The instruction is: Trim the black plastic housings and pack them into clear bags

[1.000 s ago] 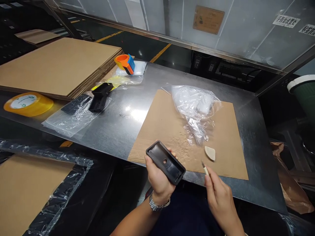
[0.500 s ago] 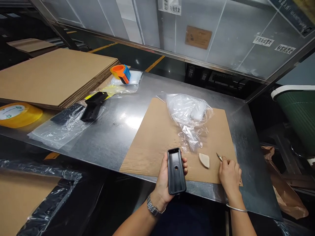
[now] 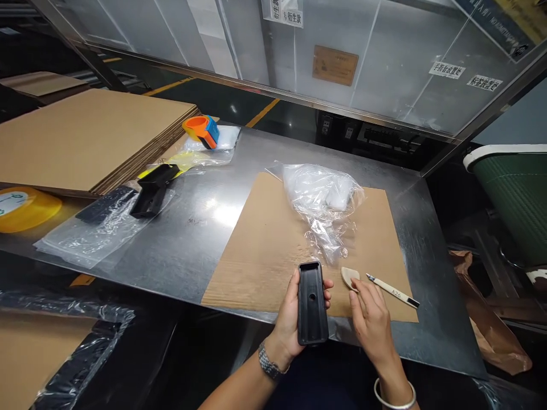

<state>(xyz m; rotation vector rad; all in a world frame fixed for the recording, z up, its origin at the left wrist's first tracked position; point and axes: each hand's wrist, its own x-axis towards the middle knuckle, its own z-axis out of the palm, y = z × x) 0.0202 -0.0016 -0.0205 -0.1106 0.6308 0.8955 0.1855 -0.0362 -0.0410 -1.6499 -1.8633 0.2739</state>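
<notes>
My left hand (image 3: pixel 287 319) is wrapped round a black, shallow, tray-like part (image 3: pixel 312 319) with a small hole in its floor. The fingers of my right hand (image 3: pixel 371 316) are at the near edge of a beige, rounded wedge-shaped piece (image 3: pixel 349 277); whether they grip it is hard to tell. A pale pen-like tool (image 3: pixel 393 290) marked A26 lies to the right on the cardboard sheet (image 3: pixel 243 256). Crumpled clear plastic (image 3: pixel 318 188) with something white inside rests farther back on the sheet.
On the metal table (image 3: pixel 183 250), a black part (image 3: pixel 151 196) lies on plastic bags (image 3: pixel 98 233) at left. Behind it are an orange and blue tape dispenser (image 3: pixel 203 131) and stacked cardboard (image 3: pixel 98 136). A yellow tape roll (image 3: pixel 40 210) sits at far left.
My right hand has let go of the pen-like tool, now lying on the cardboard, and moved left to the beige piece. My left hand still holds the black part, slightly lower and tilted less.
</notes>
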